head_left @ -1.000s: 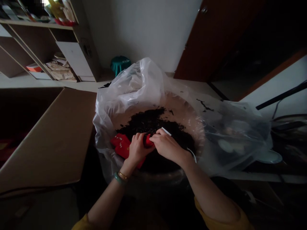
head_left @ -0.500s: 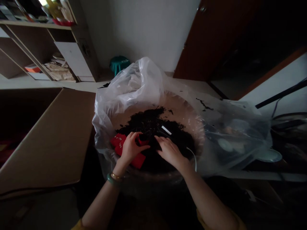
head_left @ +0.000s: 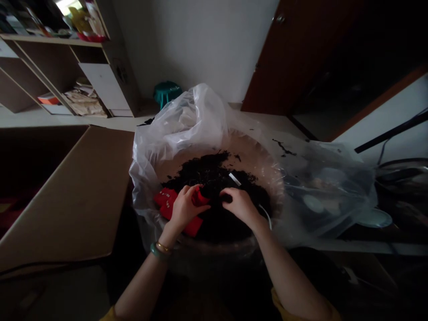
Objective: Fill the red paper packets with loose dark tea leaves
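A wide round basin (head_left: 256, 149) in front of me holds a heap of dark, crumbly, shredded material (head_left: 209, 169). My left hand (head_left: 182, 208) is closed on the rim of a small red pouch (head_left: 199, 197), whose mouth faces right. Other red pouches (head_left: 165, 199) with small pale print lie beside and under that hand. Just right of the pouch mouth, my right hand (head_left: 240, 206) curls its thumb and fingers round a dark clump (head_left: 227, 198). A white strip (head_left: 235, 179) lies on the heap beyond my right hand.
Clear plastic sheeting (head_left: 203, 111) drapes round the basin and spreads right over bowl-like things (head_left: 314, 203). An open cardboard box (head_left: 73, 191) stands at the left. Behind are a shelf unit (head_left: 110, 84), a green bin-like thing (head_left: 167, 92) and a brown door (head_left: 284, 53).
My right hand has drawn slightly right, away from the pouch mouth, and its fingers have curled in round a dark clump. My left hand keeps its hold on the pouch.
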A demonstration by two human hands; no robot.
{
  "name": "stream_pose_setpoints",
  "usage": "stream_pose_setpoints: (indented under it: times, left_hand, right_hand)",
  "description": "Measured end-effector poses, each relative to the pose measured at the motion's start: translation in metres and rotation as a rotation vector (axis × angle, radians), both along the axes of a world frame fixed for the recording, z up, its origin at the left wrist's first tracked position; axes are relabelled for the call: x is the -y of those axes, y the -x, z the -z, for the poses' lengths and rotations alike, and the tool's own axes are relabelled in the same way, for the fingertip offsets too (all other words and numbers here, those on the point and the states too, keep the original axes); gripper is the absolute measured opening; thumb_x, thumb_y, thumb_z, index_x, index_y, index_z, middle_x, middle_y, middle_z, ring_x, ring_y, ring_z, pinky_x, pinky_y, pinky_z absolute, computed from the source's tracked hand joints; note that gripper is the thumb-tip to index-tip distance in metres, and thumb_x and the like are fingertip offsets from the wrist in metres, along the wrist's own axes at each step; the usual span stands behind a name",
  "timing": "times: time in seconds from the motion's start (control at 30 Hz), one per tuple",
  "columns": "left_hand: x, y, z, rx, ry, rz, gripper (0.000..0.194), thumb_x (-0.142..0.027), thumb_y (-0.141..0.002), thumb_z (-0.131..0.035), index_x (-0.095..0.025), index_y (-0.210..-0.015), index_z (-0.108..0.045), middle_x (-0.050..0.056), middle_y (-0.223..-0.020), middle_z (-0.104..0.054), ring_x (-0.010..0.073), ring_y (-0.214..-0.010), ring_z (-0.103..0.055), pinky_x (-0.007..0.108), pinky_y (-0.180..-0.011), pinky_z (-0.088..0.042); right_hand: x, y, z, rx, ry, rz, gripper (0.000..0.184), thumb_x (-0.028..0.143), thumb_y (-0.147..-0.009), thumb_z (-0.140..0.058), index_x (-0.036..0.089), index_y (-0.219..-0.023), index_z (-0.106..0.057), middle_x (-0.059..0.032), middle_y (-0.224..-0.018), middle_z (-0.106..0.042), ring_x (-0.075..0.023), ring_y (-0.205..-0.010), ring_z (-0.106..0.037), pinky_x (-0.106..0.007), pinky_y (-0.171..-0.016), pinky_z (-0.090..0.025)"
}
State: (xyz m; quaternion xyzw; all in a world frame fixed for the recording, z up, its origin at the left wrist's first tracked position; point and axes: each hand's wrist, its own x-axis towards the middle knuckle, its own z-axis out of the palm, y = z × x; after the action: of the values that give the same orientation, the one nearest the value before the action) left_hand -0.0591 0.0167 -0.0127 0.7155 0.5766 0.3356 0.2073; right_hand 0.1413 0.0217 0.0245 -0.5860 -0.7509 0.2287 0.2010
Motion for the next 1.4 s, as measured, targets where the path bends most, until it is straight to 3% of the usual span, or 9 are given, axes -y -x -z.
stream_pose_setpoints:
  times: [0.17, 0.33, 0.47, 0.57, 0.7, 0.87, 1.1, 1.27, 1.4]
  left_hand:
    - [-0.001, -0.012, -0.004, -0.061, 0.011, 0.009, 0.065, -0.036, -0.06, -0.082, -0.025, -0.119, -0.057, 0.004, -0.102, -0.057, 0.0212, -0.089, -0.059, 0.033, -0.076, -0.051]
    - [-0.002, -0.016, -0.004, -0.036, -0.001, 0.015, 0.066, -0.036, -0.061, -0.081, -0.023, -0.12, -0.055, 0.005, -0.104, -0.057, 0.0221, -0.091, -0.06, 0.034, -0.079, -0.051]
    - [-0.002, -0.013, -0.004, -0.021, -0.003, -0.011, 0.069, -0.035, -0.06, -0.082, -0.021, -0.121, -0.054, 0.006, -0.105, -0.056, 0.0226, -0.091, -0.06, 0.034, -0.077, -0.052]
    - [-0.002, -0.011, -0.004, -0.016, -0.004, -0.023, 0.07, -0.035, -0.061, -0.081, -0.021, -0.123, -0.052, 0.006, -0.106, -0.056, 0.0228, -0.092, -0.06, 0.035, -0.079, -0.051]
    - [0.0, -0.013, -0.004, -0.042, 0.013, -0.056, 0.063, -0.031, -0.065, -0.076, -0.021, -0.123, -0.052, 0.006, -0.105, -0.055, 0.0225, -0.092, -0.06, 0.033, -0.076, -0.051]
    - [0.004, -0.015, -0.001, -0.152, 0.022, -0.079, 0.052, -0.016, -0.073, -0.063, -0.023, -0.123, -0.051, 0.007, -0.104, -0.056, 0.0218, -0.092, -0.06, 0.03, -0.072, -0.05]
    - [0.003, -0.015, 0.002, -0.134, 0.045, -0.077, 0.042, -0.029, -0.069, -0.072, -0.021, -0.106, -0.052, 0.005, -0.092, -0.063, 0.0234, -0.086, -0.063, 0.031, -0.071, -0.05]
    - [0.005, -0.021, 0.001, -0.127, 0.046, -0.121, 0.036, -0.019, -0.071, -0.068, -0.022, -0.103, -0.052, 0.005, -0.097, -0.065, 0.0234, -0.092, -0.063, 0.032, -0.075, -0.049]
    - [0.007, -0.023, 0.001, -0.124, 0.01, -0.146, 0.036, -0.02, -0.071, -0.069, -0.022, -0.103, -0.053, 0.005, -0.099, -0.064, 0.0233, -0.093, -0.061, 0.033, -0.077, -0.049]
  right_hand:
    - [-0.005, -0.009, -0.04, -0.257, -0.078, 0.005, 0.016, 0.018, -0.073, -0.062, 0.02, -0.087, -0.069, 0.0016, -0.076, -0.071, -0.015, -0.067, -0.065, -0.027, -0.068, -0.051]
    - [-0.006, 0.016, -0.066, -0.27, -0.116, -0.082, 0.021, 0.013, -0.07, -0.064, 0.021, -0.088, -0.07, -0.001, -0.089, -0.072, -0.0162, -0.082, -0.067, -0.029, -0.079, -0.052]
    - [-0.005, 0.024, -0.063, -0.358, -0.035, -0.063, 0.036, 0.013, -0.07, -0.067, 0.022, -0.105, -0.067, -0.0037, -0.103, -0.071, -0.016, -0.084, -0.068, -0.028, -0.077, -0.055]
    - [-0.001, 0.021, -0.057, -0.374, -0.045, -0.02, 0.032, 0.014, -0.078, -0.061, 0.021, -0.109, -0.066, -0.0046, -0.104, -0.071, -0.0153, -0.084, -0.068, -0.026, -0.072, -0.056]
    - [0.009, 0.028, -0.05, -0.075, -0.141, -0.11, 0.022, 0.018, -0.082, -0.062, 0.019, -0.104, -0.068, -0.007, -0.095, -0.072, -0.0207, -0.092, -0.062, -0.035, -0.081, -0.053]
    - [0.012, 0.05, -0.035, 0.185, -0.107, -0.223, 0.015, 0.028, -0.083, -0.065, 0.015, -0.09, -0.07, -0.0102, -0.087, -0.072, -0.0257, -0.098, -0.057, -0.037, -0.086, -0.049]
    - [0.009, 0.041, -0.031, 0.058, -0.196, -0.102, 0.014, 0.026, -0.087, -0.06, 0.02, -0.094, -0.07, -0.0069, -0.095, -0.072, -0.0194, -0.092, -0.062, -0.032, -0.084, -0.048]
    - [0.013, 0.039, -0.033, 0.231, -0.038, -0.172, 0.016, 0.029, -0.087, -0.06, 0.018, -0.092, -0.07, -0.0078, -0.089, -0.072, -0.0212, -0.087, -0.065, -0.03, -0.076, -0.049]
    - [0.014, 0.038, -0.035, 0.094, -0.068, -0.114, 0.02, 0.026, -0.086, -0.061, 0.021, -0.105, -0.066, -0.0055, -0.095, -0.072, -0.0187, -0.089, -0.065, -0.029, -0.079, -0.048]
